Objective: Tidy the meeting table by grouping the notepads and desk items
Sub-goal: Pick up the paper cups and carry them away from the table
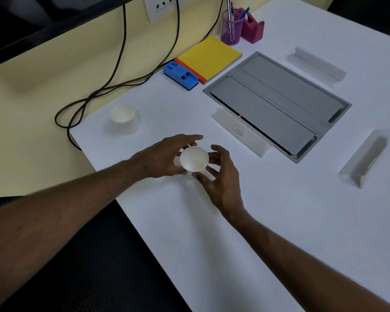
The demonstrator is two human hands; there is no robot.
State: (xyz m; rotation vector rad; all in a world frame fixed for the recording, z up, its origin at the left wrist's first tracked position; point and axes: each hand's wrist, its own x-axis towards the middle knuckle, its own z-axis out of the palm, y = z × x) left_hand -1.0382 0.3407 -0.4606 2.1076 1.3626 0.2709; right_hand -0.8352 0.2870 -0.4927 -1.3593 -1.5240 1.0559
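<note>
White paper cup [194,159] gripped in the left hand [164,157], right hand [221,176] loosely cupped just beside it, second cup [123,118] farther left.

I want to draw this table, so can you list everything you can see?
paper cups: 2, white; one between the hands, one near the table's left edge
notepads: 2, yellow on orange, stacked at the back
eraser: 1, blue, left of the notepads
pen cup: 1, purple, pens inside, far back
tape dispenser: 1, pink, beside the pen cup
panel: 1, grey, middle
name card: 1, white, reads "Dog", against the panel
clear stands: 2, see-through, right side
cables: black, left of the table
table: 1, white
left hand: grips the near cup
right hand: fingers spread beside it
</note>
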